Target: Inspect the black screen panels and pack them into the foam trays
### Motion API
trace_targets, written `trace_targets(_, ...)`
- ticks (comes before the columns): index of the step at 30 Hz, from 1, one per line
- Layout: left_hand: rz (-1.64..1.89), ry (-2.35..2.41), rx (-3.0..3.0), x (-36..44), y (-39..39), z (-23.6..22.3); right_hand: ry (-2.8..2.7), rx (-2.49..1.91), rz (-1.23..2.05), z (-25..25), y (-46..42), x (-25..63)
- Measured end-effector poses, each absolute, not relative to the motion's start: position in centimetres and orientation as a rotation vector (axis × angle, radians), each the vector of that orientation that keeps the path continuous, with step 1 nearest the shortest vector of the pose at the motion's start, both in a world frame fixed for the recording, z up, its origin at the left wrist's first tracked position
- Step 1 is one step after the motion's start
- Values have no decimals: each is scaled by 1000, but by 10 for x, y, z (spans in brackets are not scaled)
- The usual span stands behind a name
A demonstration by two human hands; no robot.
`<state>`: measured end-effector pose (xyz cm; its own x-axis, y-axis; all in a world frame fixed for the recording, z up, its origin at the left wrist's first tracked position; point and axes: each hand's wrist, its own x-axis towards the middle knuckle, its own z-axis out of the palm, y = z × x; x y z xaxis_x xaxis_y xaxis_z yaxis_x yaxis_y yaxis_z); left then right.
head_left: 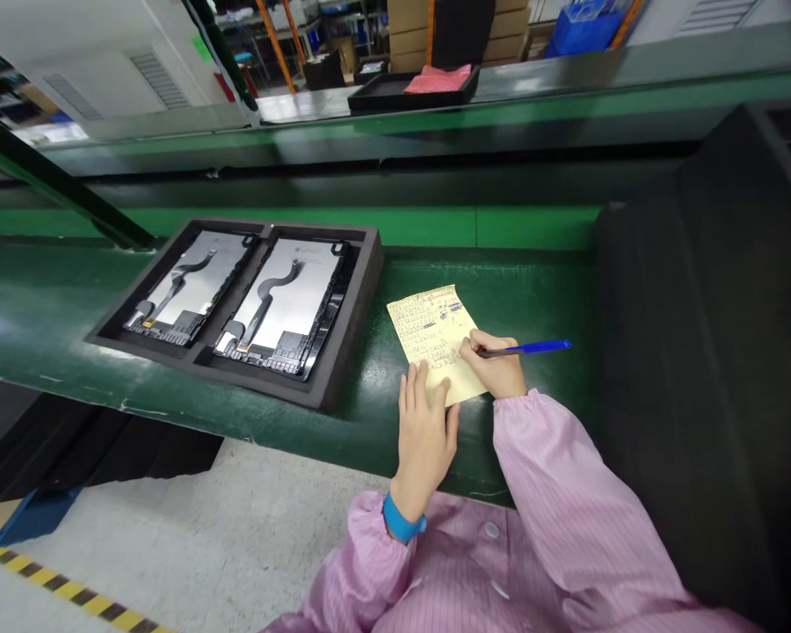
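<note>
A yellow sheet of paper (412, 327) covered in handwritten lines lies on the green bench. My right hand (497, 367) grips a blue pen (544, 346), its tip end at the writing and its blue end pointing right. Flat on the lower left edge of the sheet rests my left hand (427, 431), fingers spread, with a blue band at the wrist. To the left stands a dark foam tray (352, 338) with two compartments. Each holds a silver-backed screen panel with a dark ribbon cable: a left one (194, 255) and a right one (309, 286).
Stacked black foam trays (672, 369) rise close on the right. Behind the green bench (501, 264), a ledge carries a black tray (375, 95) with a pink bag (439, 79). A slanted green post (59, 180) stands at the left. Below lies the floor with yellow-black tape (72, 589).
</note>
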<state>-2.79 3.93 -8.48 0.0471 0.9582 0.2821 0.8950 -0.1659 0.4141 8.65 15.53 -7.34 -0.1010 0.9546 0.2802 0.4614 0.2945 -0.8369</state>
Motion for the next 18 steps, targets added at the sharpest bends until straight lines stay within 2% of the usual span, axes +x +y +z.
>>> trace_targets(11,828,1903,2150,-25,38,-85,-1533,-1281,833,-72,154,85)
trace_targets(13,1035,1917,2060,-30,32,-81,-1396,-1301,805,-72,155,88)
trace_targets(17,1988,2433,1503,-93,20,-66,-1071,-1346,717,-76,161,95)
trace_targets(18,1999,2494,1356,-121,22,-61,-1023,-1350,708,-77,162,95)
